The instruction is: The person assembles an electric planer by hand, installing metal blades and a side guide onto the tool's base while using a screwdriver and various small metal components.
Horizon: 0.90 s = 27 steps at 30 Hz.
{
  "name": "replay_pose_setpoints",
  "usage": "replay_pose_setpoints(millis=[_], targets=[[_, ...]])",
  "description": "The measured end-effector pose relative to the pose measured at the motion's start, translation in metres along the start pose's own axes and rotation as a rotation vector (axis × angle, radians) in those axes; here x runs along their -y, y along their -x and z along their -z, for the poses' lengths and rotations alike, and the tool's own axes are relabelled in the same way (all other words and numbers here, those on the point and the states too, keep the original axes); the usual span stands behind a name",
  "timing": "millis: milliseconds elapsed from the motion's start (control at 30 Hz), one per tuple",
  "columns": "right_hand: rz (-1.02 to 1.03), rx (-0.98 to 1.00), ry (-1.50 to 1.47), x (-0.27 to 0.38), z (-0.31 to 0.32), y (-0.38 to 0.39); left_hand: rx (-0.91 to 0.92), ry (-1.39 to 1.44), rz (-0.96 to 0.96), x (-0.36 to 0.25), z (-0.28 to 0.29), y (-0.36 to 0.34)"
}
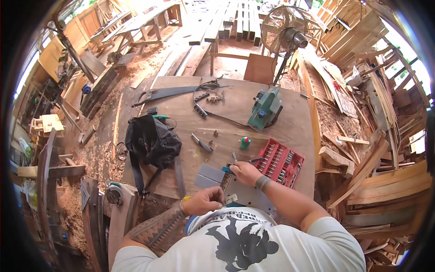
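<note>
In front of my body lies a tool with flat grey metal plates (210,175) and blue end parts, apparently an upturned power planer. My right hand (245,173) is closed at its far edge, fingers bent down by a blue part; what they grip is hidden. My left hand (205,201) is curled closed at the tool's near left side, and its fingers hide whatever is inside. Right of the tool, a red socket-and-bit case (277,163) lies open beside my right hand. A small green bottle with a red cap (245,143) stands beyond it.
A green power planer (265,110) lies on the wooden table (199,122), with a black bag (153,141), a handsaw (174,93) and a utility knife (202,142). Behind stands a fan (290,36). Timber (358,177) and shavings surround the table.
</note>
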State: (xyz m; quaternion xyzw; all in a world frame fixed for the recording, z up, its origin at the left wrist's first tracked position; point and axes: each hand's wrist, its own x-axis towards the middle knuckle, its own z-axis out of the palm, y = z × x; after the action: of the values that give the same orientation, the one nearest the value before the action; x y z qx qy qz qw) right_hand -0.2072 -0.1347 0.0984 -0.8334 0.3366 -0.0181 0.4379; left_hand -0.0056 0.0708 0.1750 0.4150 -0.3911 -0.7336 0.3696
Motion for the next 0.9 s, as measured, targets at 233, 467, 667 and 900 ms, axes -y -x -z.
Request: replay_pose_setpoints(millis=[233,467,667,900], targets=[[0.085,-0.003,0.061,-0.005,0.002,-0.004,-0.558,-0.612,-0.261,0.018,0.045,-0.005],[0.306,-0.03,0.272,-0.015,-0.004,-0.006,-0.708,-0.677,-0.017,-0.026,0.057,-0.002],[0.191,-0.028,0.206,0.007,0.001,0.0,-0.577,-0.738,0.006,0.007,0.078,-0.001],[0.154,0.007,0.104,0.002,0.003,-0.001,-0.477,-0.701,0.246,-0.034,0.069,0.001]])
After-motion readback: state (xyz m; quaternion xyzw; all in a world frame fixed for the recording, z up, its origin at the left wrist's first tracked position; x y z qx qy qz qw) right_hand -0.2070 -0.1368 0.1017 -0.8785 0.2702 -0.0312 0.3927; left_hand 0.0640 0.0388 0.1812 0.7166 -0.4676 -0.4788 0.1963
